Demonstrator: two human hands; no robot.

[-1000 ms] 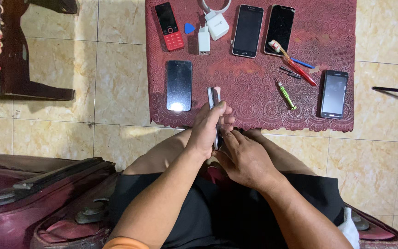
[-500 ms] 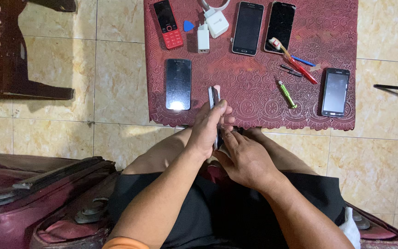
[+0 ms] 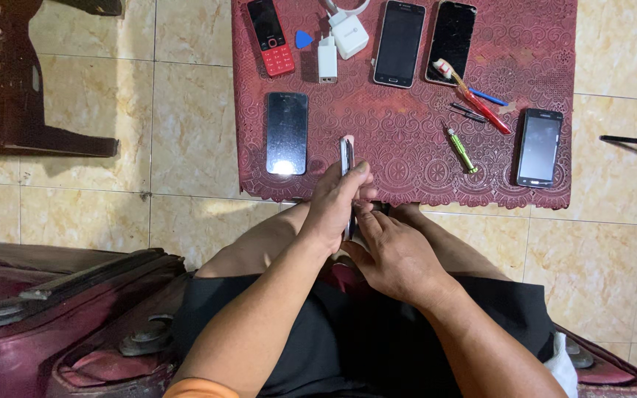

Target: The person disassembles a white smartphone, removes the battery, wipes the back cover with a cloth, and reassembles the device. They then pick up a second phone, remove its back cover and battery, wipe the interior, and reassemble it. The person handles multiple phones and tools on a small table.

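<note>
Above the lap, the left hand (image 3: 337,206) has its grip closed around a phone held on edge (image 3: 347,166), right hand (image 3: 392,254) pinching its lower end. Just beyond, a black smartphone (image 3: 287,133) lies on the maroon counter (image 3: 407,162), green screwdriver (image 3: 462,149) nearby.

mat (image 3: 407,147): dark red, embossed swirls | keypad phone (image 3: 270,37): red | screwdriver (image 3: 462,149): green | pick (image 3: 303,39): blue

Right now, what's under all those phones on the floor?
A dark red patterned mat lies under them, on beige floor tiles. The tiles beneath the mat are covered.
</note>
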